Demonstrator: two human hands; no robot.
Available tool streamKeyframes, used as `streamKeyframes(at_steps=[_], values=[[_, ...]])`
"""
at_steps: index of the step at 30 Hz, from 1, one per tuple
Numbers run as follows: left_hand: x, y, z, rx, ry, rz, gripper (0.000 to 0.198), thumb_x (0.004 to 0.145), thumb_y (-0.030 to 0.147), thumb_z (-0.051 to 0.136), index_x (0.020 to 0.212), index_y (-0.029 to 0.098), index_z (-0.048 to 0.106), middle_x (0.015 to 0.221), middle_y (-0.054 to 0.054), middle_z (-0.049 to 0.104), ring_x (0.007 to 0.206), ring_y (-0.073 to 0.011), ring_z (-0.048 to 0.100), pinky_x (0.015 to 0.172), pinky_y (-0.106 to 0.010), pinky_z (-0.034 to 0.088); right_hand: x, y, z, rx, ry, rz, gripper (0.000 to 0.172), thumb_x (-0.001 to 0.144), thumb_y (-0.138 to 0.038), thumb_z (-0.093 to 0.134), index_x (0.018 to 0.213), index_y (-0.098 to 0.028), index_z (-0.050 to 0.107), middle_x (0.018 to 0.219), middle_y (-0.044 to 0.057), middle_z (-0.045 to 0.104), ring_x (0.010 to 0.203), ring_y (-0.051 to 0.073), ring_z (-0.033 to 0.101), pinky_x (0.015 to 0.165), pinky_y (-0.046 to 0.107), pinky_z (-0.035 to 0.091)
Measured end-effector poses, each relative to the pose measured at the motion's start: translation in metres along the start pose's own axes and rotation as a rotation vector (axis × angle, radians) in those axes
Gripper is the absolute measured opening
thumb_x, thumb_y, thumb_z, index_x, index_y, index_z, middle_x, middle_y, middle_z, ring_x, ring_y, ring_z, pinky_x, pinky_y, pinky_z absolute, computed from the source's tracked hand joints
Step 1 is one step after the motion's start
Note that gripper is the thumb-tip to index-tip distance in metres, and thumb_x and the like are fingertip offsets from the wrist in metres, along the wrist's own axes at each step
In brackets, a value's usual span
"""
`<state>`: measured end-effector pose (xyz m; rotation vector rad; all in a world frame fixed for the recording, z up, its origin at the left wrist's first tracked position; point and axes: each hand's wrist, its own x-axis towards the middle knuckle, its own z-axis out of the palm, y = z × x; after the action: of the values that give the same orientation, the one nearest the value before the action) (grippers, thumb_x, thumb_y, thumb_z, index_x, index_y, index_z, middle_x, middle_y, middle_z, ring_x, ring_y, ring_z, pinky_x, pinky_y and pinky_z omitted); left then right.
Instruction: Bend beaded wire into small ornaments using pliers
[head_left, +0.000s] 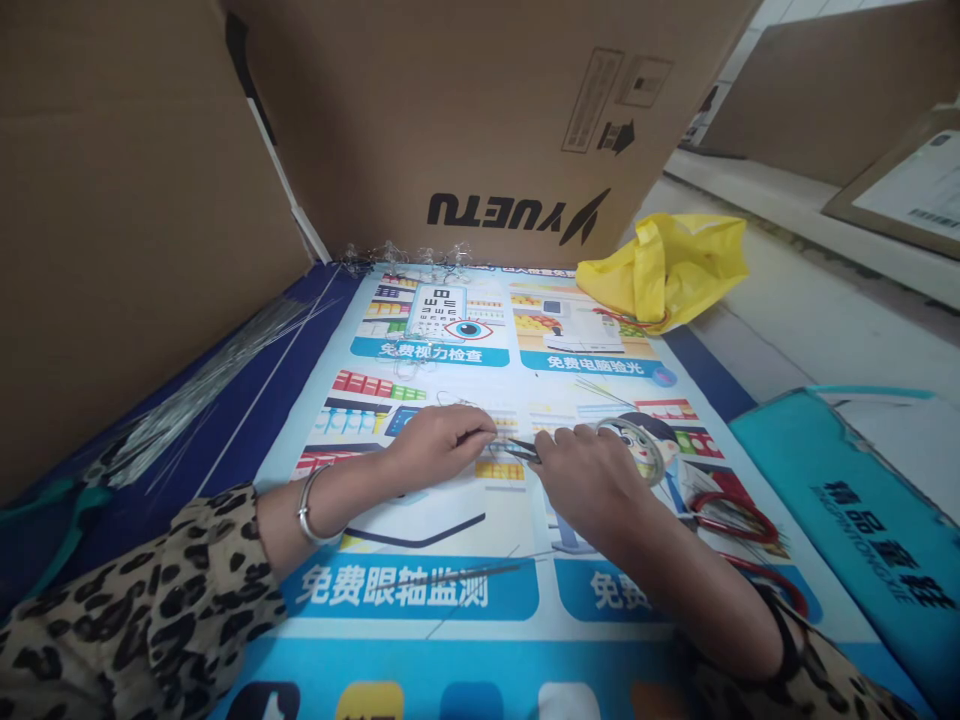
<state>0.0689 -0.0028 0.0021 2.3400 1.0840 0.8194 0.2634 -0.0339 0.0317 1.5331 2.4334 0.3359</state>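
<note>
Dark tool (523,449): slender, short, held nearly level.

The printed poster (450,490) (blue-edged) carries thin wires (202,390), a yellow bag (667,265) and red rings (731,515)

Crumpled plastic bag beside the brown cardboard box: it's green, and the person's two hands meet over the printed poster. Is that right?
Not quite. The crumpled plastic bag beside the brown cardboard box is yellow, not green, as the head view shows. The rest holds: the left hand and right hand meet over the printed poster.
</note>
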Motion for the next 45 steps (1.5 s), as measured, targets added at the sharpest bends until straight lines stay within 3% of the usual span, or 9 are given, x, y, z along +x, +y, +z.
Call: streamKeyframes(at_steps=[17, 30, 38, 45], values=[[0.0, 0.001, 0.0, 0.004, -0.015, 0.001, 0.016, 0.082, 0.018, 0.047, 0.083, 0.019, 0.064, 0.081, 0.0, 0.068, 0.073, -0.0116, 0.061, 0.065, -0.021, 0.045, -0.001, 0.002, -0.008, 0.019, -0.111, -0.015, 0.024, 0.089, -0.034, 0.04, 0.099, -0.017, 0.054, 0.08, 0.01, 0.062, 0.069, 0.021, 0.06, 0.056, 0.027, 0.035], [0.001, 0.001, 0.001, -0.005, -0.008, 0.017, 0.017, 0.081, 0.017, 0.047, 0.082, 0.019, 0.064, 0.08, 0.0, 0.068, 0.073, -0.0114, 0.061, 0.066, -0.022, 0.046, -0.002, -0.016, -0.009, -0.01, -0.081, -0.01, 0.025, 0.087, -0.025, 0.037, 0.093, -0.011, 0.056, 0.077, 0.014, 0.061, 0.067, 0.024, 0.059, 0.053, 0.03, 0.036], [0.001, 0.002, 0.002, 0.0, -0.009, 0.014, 0.017, 0.081, 0.019, 0.047, 0.08, 0.019, 0.064, 0.077, 0.0, 0.067, 0.072, -0.0113, 0.06, 0.065, -0.022, 0.046, -0.001, -0.016, -0.011, 0.023, -0.05, -0.018, 0.02, 0.081, -0.013, 0.039, 0.09, -0.012, 0.057, 0.076, 0.012, 0.062, 0.067, 0.024, 0.06, 0.053, 0.03, 0.038], [0.0, 0.0, 0.004, 0.0, -0.016, 0.004, 0.017, 0.081, 0.017, 0.047, 0.082, 0.019, 0.064, 0.079, 0.0, 0.068, 0.073, -0.012, 0.061, 0.066, -0.023, 0.046, 0.002, -0.015, -0.009, 0.031, -0.042, -0.027, 0.022, 0.086, -0.021, 0.036, 0.089, -0.012, 0.056, 0.076, 0.013, 0.063, 0.067, 0.023, 0.06, 0.055, 0.03, 0.037]])
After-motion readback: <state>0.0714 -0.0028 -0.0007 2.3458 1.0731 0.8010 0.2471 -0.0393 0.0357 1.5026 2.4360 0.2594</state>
